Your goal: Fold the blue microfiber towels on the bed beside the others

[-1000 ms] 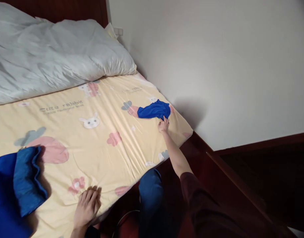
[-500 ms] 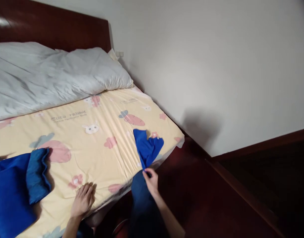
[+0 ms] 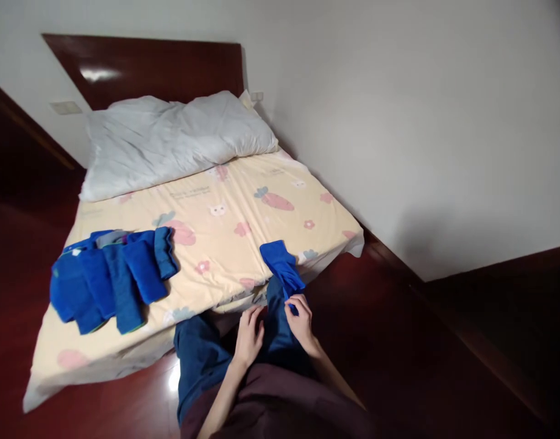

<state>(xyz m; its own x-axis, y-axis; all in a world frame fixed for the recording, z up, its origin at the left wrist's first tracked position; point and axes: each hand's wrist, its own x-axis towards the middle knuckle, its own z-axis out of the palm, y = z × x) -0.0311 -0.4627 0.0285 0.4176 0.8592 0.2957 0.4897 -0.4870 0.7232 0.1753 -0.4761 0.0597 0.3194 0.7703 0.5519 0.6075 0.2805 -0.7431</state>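
Observation:
My right hand (image 3: 300, 314) pinches one end of a small bright-blue piece of cloth (image 3: 280, 261) between thumb and fingers, above my right thigh. The cloth's far part lies on the edge of the bed, creased, and its near part hangs toward my knee. Its exact kind I cannot make out. Over my lap is my left hand (image 3: 250, 335), fingers loosely bent and thumb apart, with nothing seen in it. On the bed to the left lies a bundle of folded blue clothes (image 3: 113, 274) in bright and darker blue, with a bit of grey among them.
The bed has a cream sheet (image 3: 229, 241) printed with carrots and rabbits. A grey-white quilt or pillow (image 3: 179, 137) lies by the dark wooden headboard (image 3: 170, 70). A white wall (image 3: 398, 140) stands to the right, above a dark red floor (image 3: 353, 329).
My view has drawn back and turned left, bringing the whole clothes bundle into sight. My left hand has left the bed for my lap. The right still pinches the cloth, which has shifted nearer.

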